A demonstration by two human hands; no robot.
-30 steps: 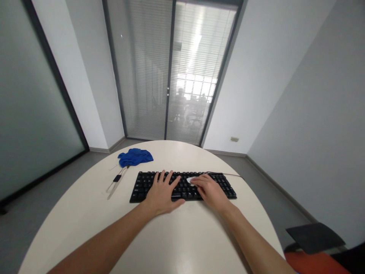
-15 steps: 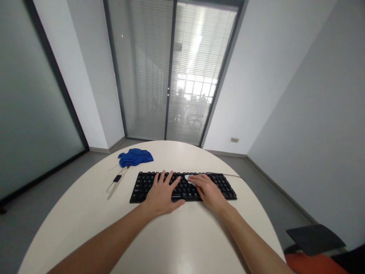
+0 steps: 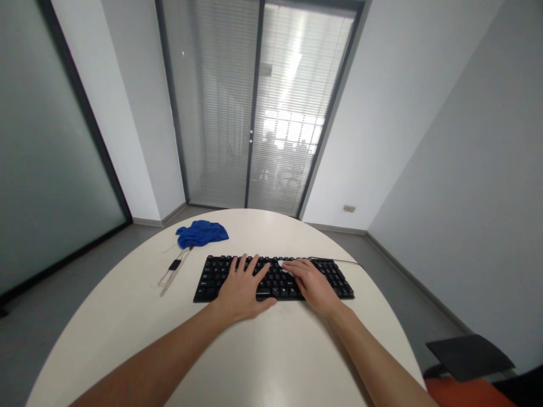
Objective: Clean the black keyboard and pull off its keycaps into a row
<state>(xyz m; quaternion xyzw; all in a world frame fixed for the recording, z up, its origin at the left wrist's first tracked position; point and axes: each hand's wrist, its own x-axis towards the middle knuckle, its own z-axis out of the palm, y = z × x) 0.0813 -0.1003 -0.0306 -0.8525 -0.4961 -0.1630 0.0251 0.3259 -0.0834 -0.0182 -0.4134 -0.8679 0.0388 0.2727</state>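
Note:
A black keyboard lies flat on the round white table, its cable leading off to the right. My left hand rests with spread fingers across the keyboard's left half, holding nothing. Over the keys right of the middle, my right hand has its fingers pressed together on a small white pad, which looks like a wipe or piece of tissue. Most of that pad is hidden under the fingers.
At the table's back left lies a crumpled blue cloth. In front of it are a thin pale stick-like tool and a small black tag on a cord. A chair stands at the lower right, beyond the table edge.
My right hand has shifted slightly to the right along the keys with the white pad. The left hand stays in place on the keyboard.

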